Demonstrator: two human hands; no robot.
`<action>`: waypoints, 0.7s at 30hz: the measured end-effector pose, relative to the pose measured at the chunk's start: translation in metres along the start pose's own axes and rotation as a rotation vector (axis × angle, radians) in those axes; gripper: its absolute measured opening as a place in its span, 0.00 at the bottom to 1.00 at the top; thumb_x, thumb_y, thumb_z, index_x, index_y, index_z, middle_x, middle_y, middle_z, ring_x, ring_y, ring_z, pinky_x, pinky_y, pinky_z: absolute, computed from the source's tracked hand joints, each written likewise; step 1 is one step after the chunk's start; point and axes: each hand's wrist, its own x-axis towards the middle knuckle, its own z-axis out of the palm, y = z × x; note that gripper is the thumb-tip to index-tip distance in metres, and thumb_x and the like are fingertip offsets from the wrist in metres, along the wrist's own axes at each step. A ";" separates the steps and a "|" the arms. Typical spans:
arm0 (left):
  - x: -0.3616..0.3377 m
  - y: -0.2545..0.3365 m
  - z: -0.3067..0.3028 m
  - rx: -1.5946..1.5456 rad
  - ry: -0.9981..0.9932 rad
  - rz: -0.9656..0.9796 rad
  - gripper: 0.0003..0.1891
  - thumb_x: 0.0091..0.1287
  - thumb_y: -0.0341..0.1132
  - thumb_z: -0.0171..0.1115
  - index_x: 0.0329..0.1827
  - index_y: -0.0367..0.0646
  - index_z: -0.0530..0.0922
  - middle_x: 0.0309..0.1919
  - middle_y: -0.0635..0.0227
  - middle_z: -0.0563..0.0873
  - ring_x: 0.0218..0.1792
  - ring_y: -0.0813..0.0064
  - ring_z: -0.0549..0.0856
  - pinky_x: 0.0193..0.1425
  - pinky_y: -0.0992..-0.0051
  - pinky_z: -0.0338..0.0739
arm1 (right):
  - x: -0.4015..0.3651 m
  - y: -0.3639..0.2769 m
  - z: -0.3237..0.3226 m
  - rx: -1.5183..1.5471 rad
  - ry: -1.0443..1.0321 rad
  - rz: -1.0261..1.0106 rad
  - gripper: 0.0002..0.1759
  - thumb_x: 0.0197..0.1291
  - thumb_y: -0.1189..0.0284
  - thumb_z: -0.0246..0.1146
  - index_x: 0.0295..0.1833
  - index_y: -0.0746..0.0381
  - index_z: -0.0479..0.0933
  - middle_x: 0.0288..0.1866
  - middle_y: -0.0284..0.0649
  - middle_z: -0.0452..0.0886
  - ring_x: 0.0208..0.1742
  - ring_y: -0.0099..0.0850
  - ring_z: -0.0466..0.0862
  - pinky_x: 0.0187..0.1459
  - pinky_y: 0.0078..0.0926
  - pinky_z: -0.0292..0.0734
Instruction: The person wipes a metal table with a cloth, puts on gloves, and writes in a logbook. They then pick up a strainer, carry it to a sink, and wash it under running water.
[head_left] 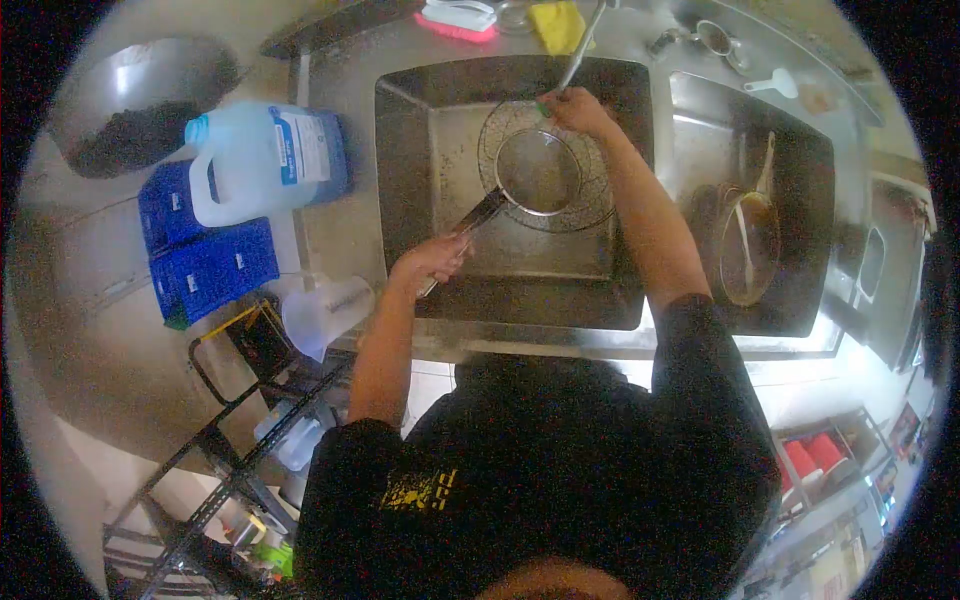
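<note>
My left hand point(435, 262) is closed round the dark handle of a round fine-mesh strainer point(540, 172), held over the left sink basin point(410, 215). Below the strainer's mesh, a wider round wire skimmer or rack point(597, 205) shows in the basin, partly covered by it. My right hand point(580, 112) is closed at the lower end of the metal tap spout point(582, 50), just above the strainer's far rim. A small green bit point(543, 106) shows at its fingertips; I cannot tell what it is.
In the right basin sits a round pan point(735, 275) with a light utensil in it. A large jug of pale blue liquid point(240, 175), blue boxes point(215, 270) and a clear measuring jug point(325, 310) stand left. Brushes point(457, 18) and a yellow cloth point(562, 27) lie behind the sink.
</note>
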 end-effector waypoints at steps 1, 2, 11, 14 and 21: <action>-0.004 0.000 0.003 0.041 0.040 -0.011 0.18 0.74 0.52 0.52 0.43 0.46 0.77 0.16 0.82 0.67 0.13 0.88 0.63 0.12 0.83 0.55 | 0.004 -0.006 0.001 0.095 -0.060 0.010 0.20 0.63 0.51 0.63 0.49 0.54 0.85 0.25 0.37 0.83 0.26 0.26 0.82 0.32 0.28 0.77; -0.007 0.003 0.005 0.082 0.081 -0.020 0.17 0.75 0.51 0.51 0.43 0.46 0.77 0.16 0.82 0.67 0.13 0.88 0.63 0.12 0.83 0.55 | 0.008 -0.012 0.001 0.189 -0.120 0.019 0.20 0.63 0.51 0.63 0.49 0.54 0.85 0.25 0.38 0.83 0.26 0.27 0.83 0.32 0.29 0.78; -0.011 0.008 0.003 -0.047 -0.073 -0.025 0.17 0.76 0.52 0.47 0.43 0.47 0.73 0.15 0.81 0.67 0.10 0.87 0.63 0.10 0.82 0.56 | 0.021 0.007 0.017 -0.352 0.096 -0.072 0.18 0.61 0.54 0.64 0.50 0.53 0.84 0.38 0.47 0.86 0.43 0.42 0.87 0.48 0.39 0.80; -0.022 0.021 0.011 0.210 -0.025 -0.042 0.20 0.75 0.57 0.45 0.44 0.51 0.74 0.18 0.83 0.64 0.16 0.88 0.61 0.17 0.84 0.56 | 0.009 -0.001 0.011 -0.106 0.124 0.185 0.21 0.59 0.51 0.64 0.49 0.55 0.84 0.42 0.51 0.85 0.47 0.47 0.85 0.49 0.41 0.79; -0.029 0.028 0.022 0.166 -0.029 -0.063 0.19 0.76 0.56 0.45 0.42 0.50 0.73 0.16 0.82 0.63 0.12 0.88 0.59 0.12 0.83 0.55 | 0.003 -0.017 0.001 -0.305 0.168 0.131 0.28 0.59 0.45 0.62 0.44 0.61 0.83 0.41 0.49 0.86 0.43 0.48 0.86 0.47 0.46 0.81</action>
